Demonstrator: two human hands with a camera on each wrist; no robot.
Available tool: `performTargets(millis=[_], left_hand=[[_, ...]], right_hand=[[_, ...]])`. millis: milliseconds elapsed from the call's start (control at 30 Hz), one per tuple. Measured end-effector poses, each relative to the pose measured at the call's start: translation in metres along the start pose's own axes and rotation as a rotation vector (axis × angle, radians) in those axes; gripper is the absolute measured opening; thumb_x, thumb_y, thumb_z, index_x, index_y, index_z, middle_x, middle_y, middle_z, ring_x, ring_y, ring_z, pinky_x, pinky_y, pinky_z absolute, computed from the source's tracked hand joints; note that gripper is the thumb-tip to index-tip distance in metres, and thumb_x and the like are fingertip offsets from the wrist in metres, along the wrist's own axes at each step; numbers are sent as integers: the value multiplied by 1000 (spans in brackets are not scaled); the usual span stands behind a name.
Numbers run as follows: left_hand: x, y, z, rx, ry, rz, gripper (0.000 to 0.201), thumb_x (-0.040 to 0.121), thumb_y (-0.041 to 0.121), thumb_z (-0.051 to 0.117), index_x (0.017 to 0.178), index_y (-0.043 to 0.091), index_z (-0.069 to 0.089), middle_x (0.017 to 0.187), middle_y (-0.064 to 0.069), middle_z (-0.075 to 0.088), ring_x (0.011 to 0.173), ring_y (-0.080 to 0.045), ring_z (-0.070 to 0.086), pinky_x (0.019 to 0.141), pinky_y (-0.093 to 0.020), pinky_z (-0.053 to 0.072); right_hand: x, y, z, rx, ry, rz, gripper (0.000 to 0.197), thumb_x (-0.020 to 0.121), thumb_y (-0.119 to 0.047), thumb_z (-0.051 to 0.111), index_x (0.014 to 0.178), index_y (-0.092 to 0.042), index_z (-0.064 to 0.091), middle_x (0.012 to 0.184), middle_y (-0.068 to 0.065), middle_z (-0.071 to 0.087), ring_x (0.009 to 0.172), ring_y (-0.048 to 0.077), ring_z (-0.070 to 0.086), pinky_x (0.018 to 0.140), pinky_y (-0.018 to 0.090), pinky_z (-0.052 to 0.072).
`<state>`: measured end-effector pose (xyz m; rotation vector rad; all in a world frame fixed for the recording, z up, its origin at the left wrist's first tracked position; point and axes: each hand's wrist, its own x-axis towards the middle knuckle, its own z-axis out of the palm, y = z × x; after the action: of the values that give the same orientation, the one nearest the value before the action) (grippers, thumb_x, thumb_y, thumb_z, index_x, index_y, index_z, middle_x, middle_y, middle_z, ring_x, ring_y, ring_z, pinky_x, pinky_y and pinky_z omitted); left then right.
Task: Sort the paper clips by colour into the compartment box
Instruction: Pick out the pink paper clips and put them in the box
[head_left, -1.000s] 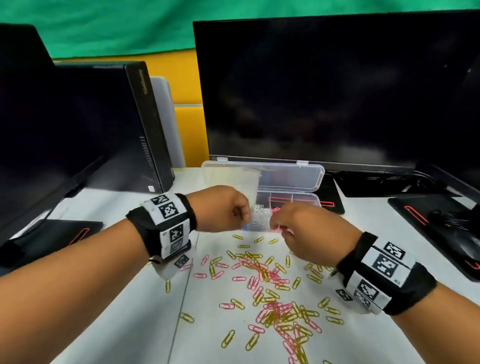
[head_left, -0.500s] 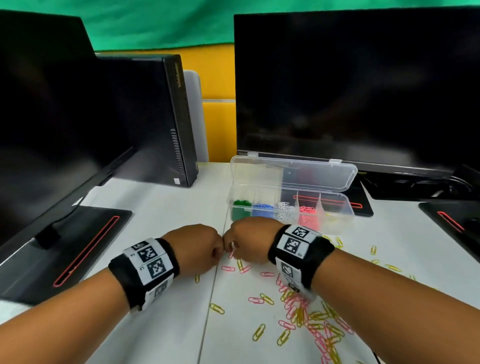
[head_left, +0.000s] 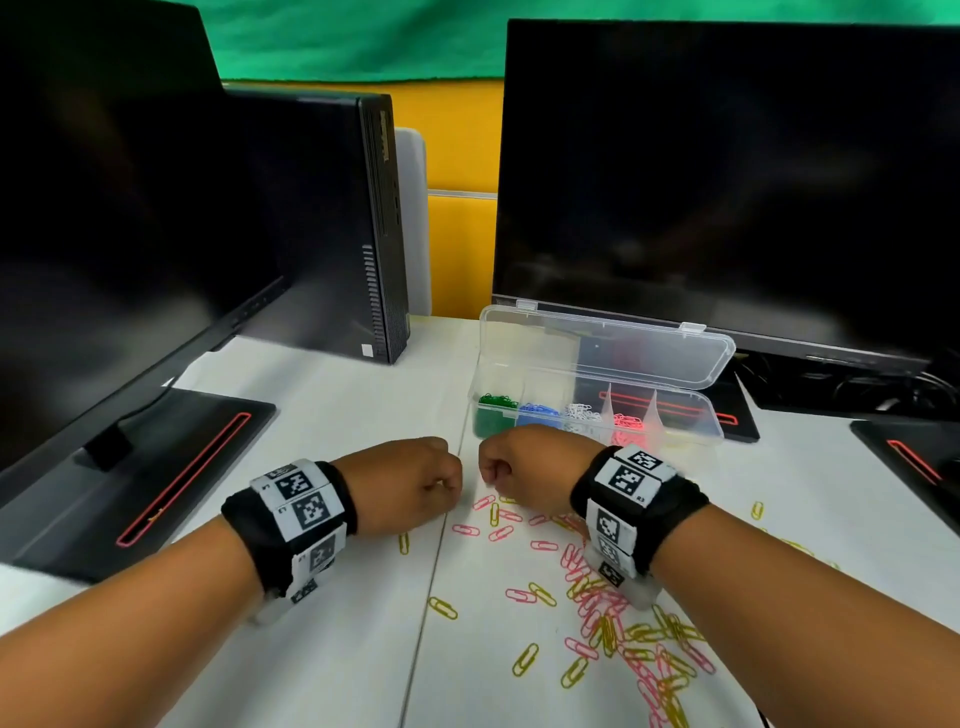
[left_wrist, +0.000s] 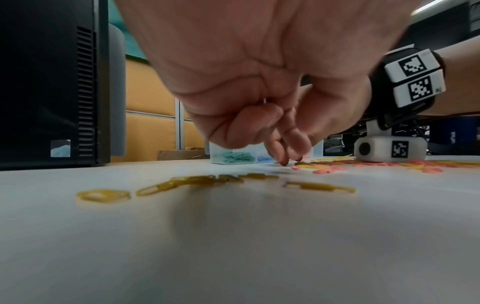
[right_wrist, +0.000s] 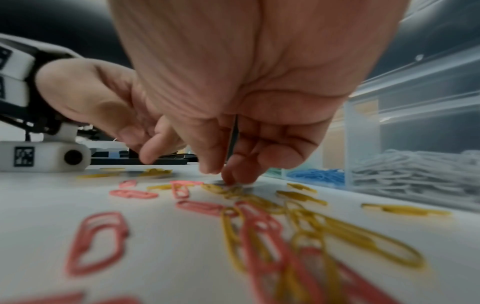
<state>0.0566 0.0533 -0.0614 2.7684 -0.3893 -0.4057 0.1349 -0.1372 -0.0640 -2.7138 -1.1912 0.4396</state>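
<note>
Both hands curled, fingertips down among pink and yellow clips (head_left: 597, 597) on the surface – grip unclear. Best to pinch 1 colour only, then carry to the box (head_left: 675, 421) behind.

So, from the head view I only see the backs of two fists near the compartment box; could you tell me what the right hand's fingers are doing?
Observer: The right wrist view shows the right hand with its fingertips down on the table, bunched on a yellow paper clip. I cannot tell whether they grip it.
Operator: Thank you. Is the left hand touching the table too?
Observer: It seems not. The left hand has its fingertips hanging just clear of it.
Operator: Is it holding anything?
Observer: In the left wrist view a thin pale wire end pokes out of its curled fingers. I cannot tell what it is.
</note>
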Motion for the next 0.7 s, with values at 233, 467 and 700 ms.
performTargets(millis=[233, 467, 700], left_hand=[[0, 9, 13, 146, -4, 92, 20, 88, 49, 67, 107, 43, 71, 94, 20, 43, 86, 1, 47, 76, -13, 36], [0, 7, 14, 181, 39, 120, 4, 90, 34, 61, 90, 30, 63, 87, 15, 48, 75, -5, 49, 61, -7, 31], [-2, 3, 8, 131, 95, 30, 23, 82, 19, 57, 74, 33, 39, 74, 13, 48, 63, -5, 44, 57, -18, 35]], right_hand=[[-2, -8, 1, -24, -17, -93, 19, 92, -39, 66, 108, -30, 68, 101, -6, 63, 92, 16, 60, 74, 30, 47], [2, -14, 9, -109, -66, -58, 15, 94, -29, 56, 98, -17, 63, 101, 2, 66, 89, 21, 60, 74, 32, 50], [1, -17, 9, -141, -120, -50, 10, 91, -30, 57, 95, -21, 58, 104, 1, 64, 93, 22, 60, 75, 31, 49]])
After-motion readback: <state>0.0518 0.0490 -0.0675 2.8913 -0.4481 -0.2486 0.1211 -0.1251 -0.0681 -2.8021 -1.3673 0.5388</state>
